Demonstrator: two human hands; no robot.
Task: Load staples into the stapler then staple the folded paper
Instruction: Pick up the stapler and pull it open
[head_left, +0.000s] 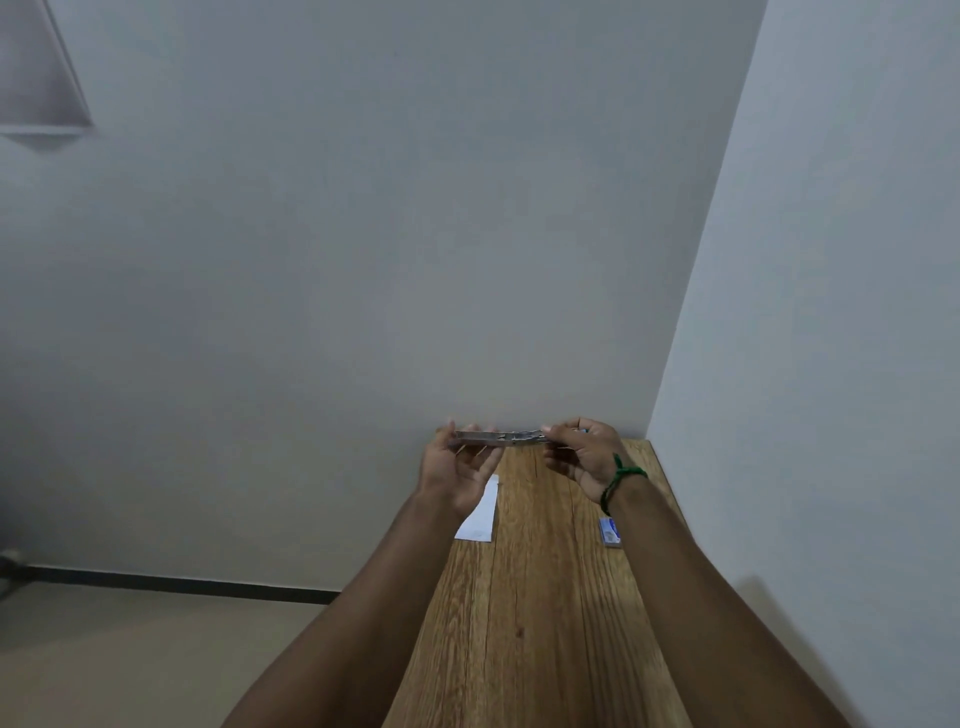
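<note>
A silver metal stapler (500, 438) is held level above the far end of the wooden table (540, 597), swung out flat so it looks long and thin. My left hand (457, 470) grips its left end, palm turned up. My right hand (584, 454), with a green cord on the wrist, pinches its right end. The folded white paper (480, 512) lies on the table under my left hand, partly hidden by it. A small blue and white staple box (610, 531) lies by the table's right side, next to my right forearm.
The narrow table stands in a corner, with a pale wall (363, 260) behind it and another wall (831, 312) close along its right edge. To the left the table drops off to a beige floor (156, 649) with a dark skirting line.
</note>
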